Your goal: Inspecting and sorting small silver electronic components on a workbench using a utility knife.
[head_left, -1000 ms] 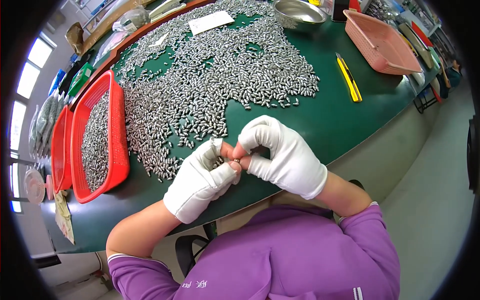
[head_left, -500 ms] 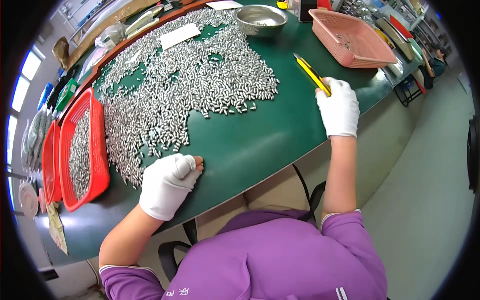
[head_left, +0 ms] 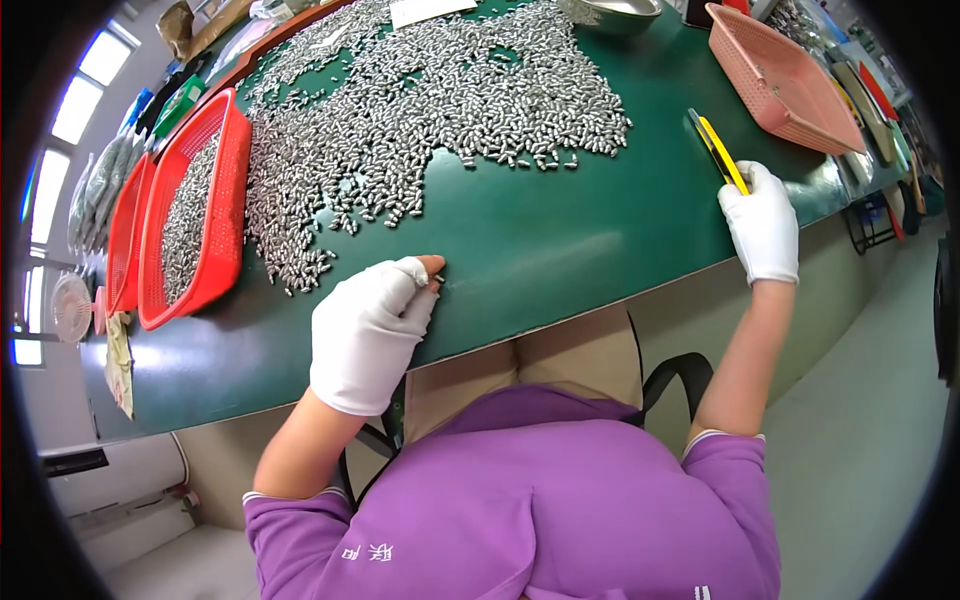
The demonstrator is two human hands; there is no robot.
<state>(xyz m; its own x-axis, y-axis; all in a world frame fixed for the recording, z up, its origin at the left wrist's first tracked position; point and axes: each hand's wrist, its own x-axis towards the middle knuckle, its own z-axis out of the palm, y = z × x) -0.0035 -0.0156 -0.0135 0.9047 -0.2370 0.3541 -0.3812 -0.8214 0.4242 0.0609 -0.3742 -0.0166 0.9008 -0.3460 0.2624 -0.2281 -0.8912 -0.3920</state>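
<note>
My right hand (head_left: 763, 222), in a white glove with bare fingertips, grips a yellow utility knife (head_left: 722, 155) over the right side of the green table. The knife's blade end points away from me. My left hand (head_left: 368, 335), gloved the same way, is at the table's near edge with thumb and fingers pinched together. Something tiny may be between the fingertips, too small to make out. Beyond it spreads a wide layer of small silvery metal pieces (head_left: 400, 130), apart from the hand.
At left, a red plastic basket (head_left: 232, 200) holds more metal pieces, with another red basket (head_left: 125, 240) beside it. A pink basket (head_left: 790, 100) stands at the far right. A metal bowl (head_left: 620, 18) and white card (head_left: 430, 10) lie at the back.
The view has shifted, so the table appears higher. My left hand is slightly farther from the metal pieces. The knife, still in my right hand, is a little nearer the pink basket.
</note>
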